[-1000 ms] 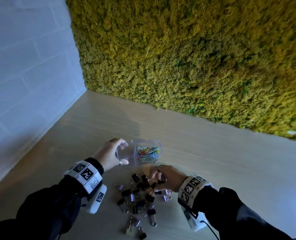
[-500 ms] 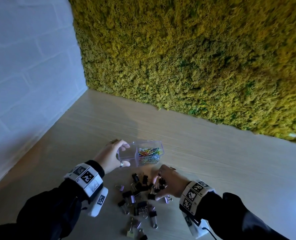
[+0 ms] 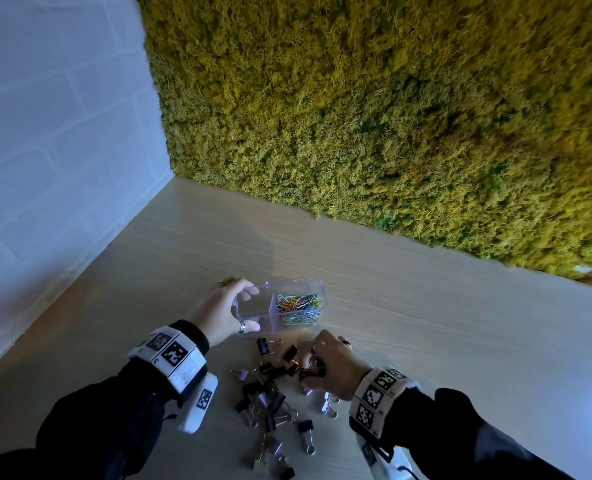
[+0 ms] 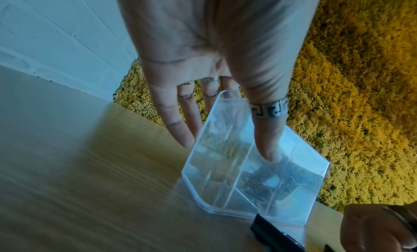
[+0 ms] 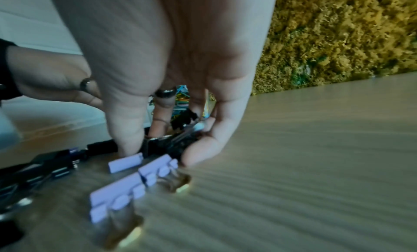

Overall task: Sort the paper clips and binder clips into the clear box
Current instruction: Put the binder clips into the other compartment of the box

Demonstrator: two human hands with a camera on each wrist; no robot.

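Note:
The clear box (image 3: 253, 303) stands on the wooden table, split into two compartments. Its right one holds coloured paper clips (image 3: 298, 303); the left one looks empty. My left hand (image 3: 223, 308) grips the box's left end, thumb on the near wall and fingers on the far wall, as the left wrist view shows on the clear box (image 4: 225, 181). A pile of black and lilac binder clips (image 3: 270, 393) lies in front of the box. My right hand (image 3: 322, 363) sits on the pile's right side, fingers curled round black binder clips (image 5: 183, 120). Lilac binder clips (image 5: 125, 162) lie just below its fingertips.
A yellow-green moss wall (image 3: 391, 116) rises behind the table and a white brick wall (image 3: 45, 133) closes the left side. Bare table surface (image 3: 443, 334) stretches to the right of the box and behind it.
My right hand has shifted slightly over the binder clip pile and its fingers have curled in on black clips. My left hand keeps its hold on the box.

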